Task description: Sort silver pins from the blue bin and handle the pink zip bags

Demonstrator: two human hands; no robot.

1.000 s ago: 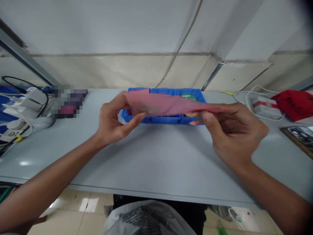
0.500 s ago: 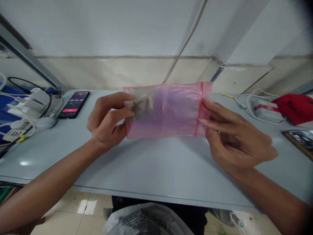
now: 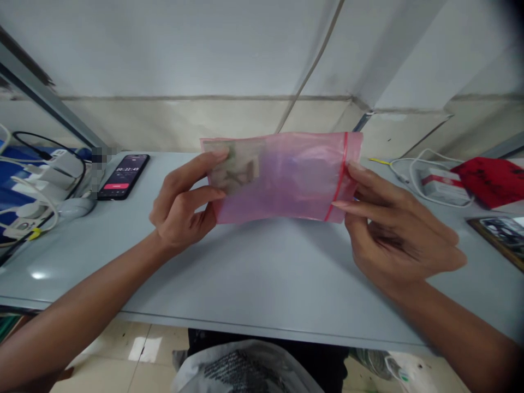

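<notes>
I hold a translucent pink zip bag [image 3: 286, 177] upright above the grey table [image 3: 254, 278], stretched between both hands. My left hand [image 3: 184, 204] pinches its left end, where small pale parts [image 3: 237, 169] show through the plastic. My right hand [image 3: 393, 229] pinches the right end at the red zip strip [image 3: 338, 177]. The bag hides what stands behind it on the table.
A phone [image 3: 123, 176] with a lit screen lies at the back left, beside chargers and cables [image 3: 45, 180]. At the right are a white cable with a small box [image 3: 438, 177], a red cloth [image 3: 491, 180] and a dark framed object [image 3: 501, 232]. A plastic bag [image 3: 241, 368] sits below the table edge.
The pink bag has turned from lying flat and edge-on over a blue tray to standing face-on, and it has risen slightly. The blue tray is now hidden behind it.
</notes>
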